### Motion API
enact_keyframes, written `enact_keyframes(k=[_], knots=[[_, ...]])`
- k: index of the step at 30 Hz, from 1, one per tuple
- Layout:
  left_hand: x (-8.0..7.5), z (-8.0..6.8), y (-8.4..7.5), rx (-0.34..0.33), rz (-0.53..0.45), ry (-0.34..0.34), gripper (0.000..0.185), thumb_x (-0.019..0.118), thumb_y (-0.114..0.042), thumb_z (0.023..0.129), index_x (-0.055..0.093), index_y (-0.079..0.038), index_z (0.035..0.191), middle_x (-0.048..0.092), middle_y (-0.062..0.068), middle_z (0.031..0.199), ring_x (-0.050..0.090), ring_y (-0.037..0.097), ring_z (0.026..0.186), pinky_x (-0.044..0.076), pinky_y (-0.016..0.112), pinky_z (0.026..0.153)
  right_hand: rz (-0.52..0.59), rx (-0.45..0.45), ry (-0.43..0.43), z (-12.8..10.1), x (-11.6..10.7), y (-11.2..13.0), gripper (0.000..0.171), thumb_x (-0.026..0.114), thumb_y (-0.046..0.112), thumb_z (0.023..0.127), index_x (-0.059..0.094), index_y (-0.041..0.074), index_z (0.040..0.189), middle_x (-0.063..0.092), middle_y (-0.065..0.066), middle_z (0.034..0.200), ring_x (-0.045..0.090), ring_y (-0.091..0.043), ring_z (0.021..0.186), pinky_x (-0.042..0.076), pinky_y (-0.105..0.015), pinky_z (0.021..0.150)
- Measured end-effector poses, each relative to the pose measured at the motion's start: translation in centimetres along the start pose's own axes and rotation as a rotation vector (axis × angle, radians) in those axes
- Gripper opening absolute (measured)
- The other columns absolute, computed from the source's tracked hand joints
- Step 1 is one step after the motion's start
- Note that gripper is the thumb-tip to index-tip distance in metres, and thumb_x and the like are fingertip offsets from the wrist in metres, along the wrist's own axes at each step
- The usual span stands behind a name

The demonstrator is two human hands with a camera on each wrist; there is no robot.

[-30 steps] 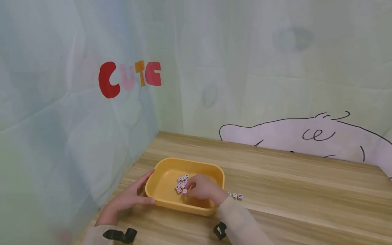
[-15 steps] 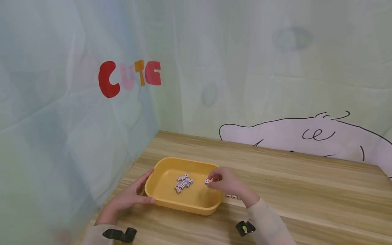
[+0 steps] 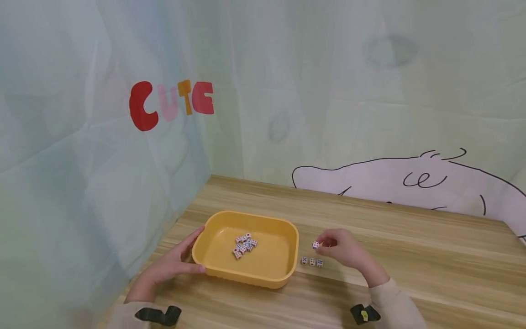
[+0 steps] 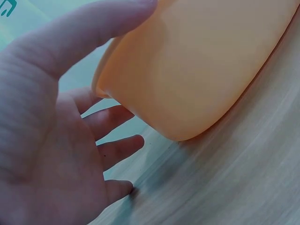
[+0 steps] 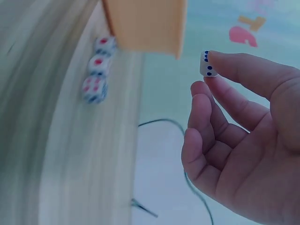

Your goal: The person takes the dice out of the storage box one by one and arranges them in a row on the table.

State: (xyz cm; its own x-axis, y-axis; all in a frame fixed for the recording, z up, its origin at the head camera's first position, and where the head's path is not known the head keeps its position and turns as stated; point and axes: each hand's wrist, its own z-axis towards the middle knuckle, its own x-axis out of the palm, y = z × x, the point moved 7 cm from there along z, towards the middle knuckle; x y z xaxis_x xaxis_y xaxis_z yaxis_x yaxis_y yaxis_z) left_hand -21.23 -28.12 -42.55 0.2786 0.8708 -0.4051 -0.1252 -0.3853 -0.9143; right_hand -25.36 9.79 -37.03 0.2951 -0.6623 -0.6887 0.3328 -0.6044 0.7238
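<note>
My left hand [image 3: 171,264] holds the left end of a yellow plastic tray [image 3: 269,278], its thumb along the near wall and its forefinger at the far side of that end. In the left wrist view the other fingers spread below the tray's rim, off the table. Between thumb and forefinger of my right hand [image 3: 344,249] is a small white die [image 5: 206,65], raised to the right of the tray. Three more dice [image 3: 312,262] stand in a short row on the table beside the tray's right end, just under that hand. Several dice [image 3: 245,246] lie clustered inside the tray.
The wood-grain table [image 3: 431,269] extends to the right and behind the tray. A pale cloth wall [image 3: 144,196] with coloured letters closes the left side, and another bearing a line drawing [image 3: 370,180] stands at the back.
My right hand has picked a die out of the cluster and carried it right, over the tray's rim, to above the row. My left hand has kept its place on the tray.
</note>
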Motion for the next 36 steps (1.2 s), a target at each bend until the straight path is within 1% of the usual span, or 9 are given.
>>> enact_keyframes(k=[8,13,19,23,29,36], knots=[[0.1,0.0,0.3,-0.01,-0.013,0.006,0.101,0.079,-0.016,0.078,0.014,-0.008,0.155,0.008,0.023,0.159,0.001,0.048,0.144,0.002,0.071,0.108,0.034,0.028,0.028,-1.2,0.1,-3.2,0.009,0.069,0.008,0.083,0.068,0.002,0.089,0.058,-0.001,0.075,0.05,-0.014,0.07,0.043,-0.024,0.058],[0.0,0.0,0.6,-0.017,-0.016,0.003,0.101,0.08,-0.016,0.078,0.015,-0.01,0.155,0.008,0.022,0.16,0.0,0.047,0.144,0.002,0.071,0.108,0.027,0.047,0.026,-1.6,0.3,-4.3,0.009,0.07,0.008,0.082,0.069,0.002,0.089,0.059,-0.001,0.076,0.05,-0.015,0.071,0.042,-0.025,0.058],[-0.1,0.0,0.6,-0.011,-0.009,0.0,0.102,0.08,-0.016,0.077,0.015,-0.01,0.155,0.009,0.021,0.16,0.0,0.047,0.144,0.001,0.071,0.108,0.038,0.031,0.037,-1.6,0.8,-5.1,0.009,0.072,0.006,0.079,0.069,0.001,0.086,0.058,-0.001,0.073,0.05,-0.013,0.067,0.043,-0.023,0.056],[-0.1,0.0,0.5,-0.005,-0.01,0.001,0.101,0.08,-0.016,0.077,0.015,-0.01,0.155,0.009,0.021,0.16,0.001,0.046,0.144,0.002,0.071,0.108,0.004,0.03,0.037,-1.6,1.0,-5.4,0.01,0.074,0.007,0.077,0.069,0.002,0.085,0.059,0.001,0.071,0.051,-0.012,0.065,0.043,-0.023,0.055],[-0.1,0.1,0.3,-0.002,-0.023,0.007,0.101,0.08,-0.016,0.078,0.015,-0.01,0.155,0.01,0.02,0.16,0.003,0.046,0.145,0.003,0.07,0.109,-0.029,0.062,0.042,-1.6,1.2,-5.9,0.012,0.075,0.008,0.076,0.069,0.003,0.085,0.061,0.001,0.074,0.053,-0.014,0.069,0.045,-0.025,0.059],[-0.1,-0.1,0.3,-0.008,-0.015,0.009,0.102,0.08,-0.017,0.078,0.015,-0.01,0.155,0.01,0.021,0.16,0.004,0.046,0.145,0.003,0.069,0.109,-0.029,0.076,0.058,-1.5,1.4,-6.0,0.012,0.075,0.007,0.076,0.068,0.003,0.085,0.065,0.0,0.078,0.055,-0.013,0.071,0.046,-0.026,0.062]])
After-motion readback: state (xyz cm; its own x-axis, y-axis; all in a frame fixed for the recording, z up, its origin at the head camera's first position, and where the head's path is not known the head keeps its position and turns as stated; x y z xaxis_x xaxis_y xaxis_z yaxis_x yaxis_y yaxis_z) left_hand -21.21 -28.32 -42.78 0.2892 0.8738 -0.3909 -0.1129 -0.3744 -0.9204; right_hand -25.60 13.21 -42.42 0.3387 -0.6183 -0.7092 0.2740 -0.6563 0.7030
